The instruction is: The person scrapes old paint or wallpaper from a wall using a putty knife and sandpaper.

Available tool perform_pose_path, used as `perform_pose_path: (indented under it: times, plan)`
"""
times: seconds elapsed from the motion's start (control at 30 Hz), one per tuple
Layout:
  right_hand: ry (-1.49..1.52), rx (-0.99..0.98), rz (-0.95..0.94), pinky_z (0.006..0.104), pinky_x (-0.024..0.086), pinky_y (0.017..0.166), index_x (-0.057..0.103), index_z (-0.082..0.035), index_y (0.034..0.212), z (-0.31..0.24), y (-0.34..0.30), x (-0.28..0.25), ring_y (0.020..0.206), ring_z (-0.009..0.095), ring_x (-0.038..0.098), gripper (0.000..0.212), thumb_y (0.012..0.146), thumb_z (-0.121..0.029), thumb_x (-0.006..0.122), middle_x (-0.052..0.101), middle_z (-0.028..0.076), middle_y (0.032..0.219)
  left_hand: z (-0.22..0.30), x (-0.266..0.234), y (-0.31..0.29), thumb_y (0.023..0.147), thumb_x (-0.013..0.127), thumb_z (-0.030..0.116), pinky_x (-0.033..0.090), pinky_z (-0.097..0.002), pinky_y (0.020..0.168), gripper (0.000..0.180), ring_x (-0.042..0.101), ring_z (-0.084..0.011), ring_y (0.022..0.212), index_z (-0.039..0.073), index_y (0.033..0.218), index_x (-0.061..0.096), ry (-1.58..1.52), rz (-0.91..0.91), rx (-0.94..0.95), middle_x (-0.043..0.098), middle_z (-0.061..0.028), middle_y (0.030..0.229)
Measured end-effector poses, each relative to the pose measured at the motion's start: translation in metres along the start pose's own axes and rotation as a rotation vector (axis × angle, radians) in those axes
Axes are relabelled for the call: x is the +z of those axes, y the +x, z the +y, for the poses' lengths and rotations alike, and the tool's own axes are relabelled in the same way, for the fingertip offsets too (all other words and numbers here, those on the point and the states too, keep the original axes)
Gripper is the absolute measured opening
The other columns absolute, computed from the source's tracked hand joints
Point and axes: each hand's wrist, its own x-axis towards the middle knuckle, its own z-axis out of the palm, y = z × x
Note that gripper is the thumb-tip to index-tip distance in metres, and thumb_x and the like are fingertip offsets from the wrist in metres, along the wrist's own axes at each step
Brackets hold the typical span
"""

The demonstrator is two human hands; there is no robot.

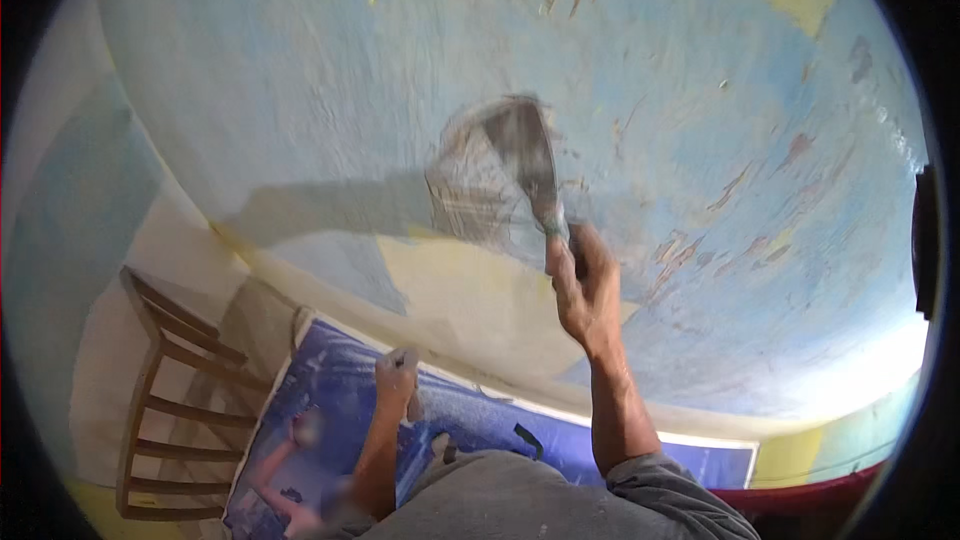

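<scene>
My right hand [588,285] is closed around the handle of a putty knife [524,152]. Its wide, dark blade points up and lies against a pale blue painted wall [330,90]. Around the blade's left side is a rough grey-brown patch [470,185] with streaks. The blade looks slightly smeared by motion. Lower and to the left, my left hand [396,375] is closed, its fingers greyish with dust or paste. A narrow greyish thing shows beside that hand, but I cannot make out what it holds.
A wooden slatted chair [190,410] stands at the lower left, by the wall corner. Along the wall's foot lies a blue-purple printed sheet [335,370] with pale edges. Scrapes [680,260] mark the wall at right. A dark object [926,240] is at the right rim.
</scene>
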Motion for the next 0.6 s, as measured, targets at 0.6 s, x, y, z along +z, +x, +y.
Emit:
perform_pose_path:
  times: [0.6]
  plan:
    - [0.244,0.877,-0.385,0.0259,0.038,0.058,0.05,-0.007,0.143,0.133,-0.194,-0.123,0.065,0.009,0.045,0.053,0.091,-0.014,0.059,0.052,0.002,0.076,0.011,0.239,-0.074,0.1,0.057,0.046,0.051,-0.0352,0.066,0.053,0.063,-0.0219,0.073,-0.005,0.116,0.053,-0.014,-0.425,-0.073,0.067,-0.0144,0.083]
